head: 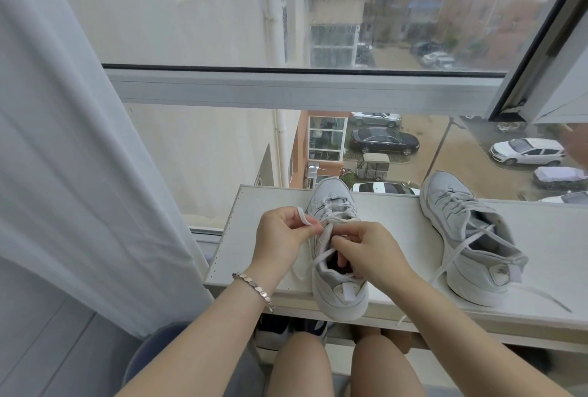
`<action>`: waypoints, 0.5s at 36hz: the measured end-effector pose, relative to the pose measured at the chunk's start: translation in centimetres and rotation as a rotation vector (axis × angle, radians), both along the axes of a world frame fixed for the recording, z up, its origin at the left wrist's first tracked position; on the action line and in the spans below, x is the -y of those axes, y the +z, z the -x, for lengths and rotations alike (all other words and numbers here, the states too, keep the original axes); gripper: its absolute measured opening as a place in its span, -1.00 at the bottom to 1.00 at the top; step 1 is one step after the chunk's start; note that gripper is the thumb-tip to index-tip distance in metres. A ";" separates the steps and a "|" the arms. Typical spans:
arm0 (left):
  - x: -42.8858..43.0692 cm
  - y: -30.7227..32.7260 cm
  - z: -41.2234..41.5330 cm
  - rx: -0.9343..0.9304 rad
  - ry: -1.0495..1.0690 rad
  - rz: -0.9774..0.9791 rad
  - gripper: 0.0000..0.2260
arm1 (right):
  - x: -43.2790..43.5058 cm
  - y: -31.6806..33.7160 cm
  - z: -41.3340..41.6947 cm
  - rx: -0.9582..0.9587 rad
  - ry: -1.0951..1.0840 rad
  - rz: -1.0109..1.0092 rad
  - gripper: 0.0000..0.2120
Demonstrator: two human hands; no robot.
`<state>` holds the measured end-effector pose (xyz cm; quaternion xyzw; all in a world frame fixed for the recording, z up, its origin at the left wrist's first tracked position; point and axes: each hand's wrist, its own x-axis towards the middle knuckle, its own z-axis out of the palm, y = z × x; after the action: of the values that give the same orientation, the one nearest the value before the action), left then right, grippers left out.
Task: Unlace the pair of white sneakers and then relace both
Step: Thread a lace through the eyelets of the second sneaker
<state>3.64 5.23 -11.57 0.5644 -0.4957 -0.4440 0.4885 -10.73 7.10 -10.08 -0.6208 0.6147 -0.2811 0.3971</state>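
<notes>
Shelf bears sneaker; left hand pinches lace, right hand grips its collar.

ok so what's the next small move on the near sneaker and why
Probably draw the lace pinched in the left hand on through the top eyelet, since the right hand holds the near sneaker at its opening and the lower rows are laced.

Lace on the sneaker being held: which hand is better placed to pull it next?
Left, probably: the left hand pinches the lace, while the right hand grips the sneaker at its opening.
</notes>
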 end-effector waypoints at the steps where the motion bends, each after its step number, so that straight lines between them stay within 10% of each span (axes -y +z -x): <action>1: 0.0 0.0 0.1 0.004 -0.004 0.003 -0.80 | 0.0 -0.1 -0.1 -0.017 -0.018 0.013 -0.77; 18: 1.9 1.7 -1.2 0.340 -0.363 -0.101 -0.80 | 0.1 -0.5 0.2 -0.004 0.010 0.060 -0.82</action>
<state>4.86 3.31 -9.83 0.5561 -0.6413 -0.4474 0.2817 -10.91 6.96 -10.62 -0.6362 0.6037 -0.2958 0.3785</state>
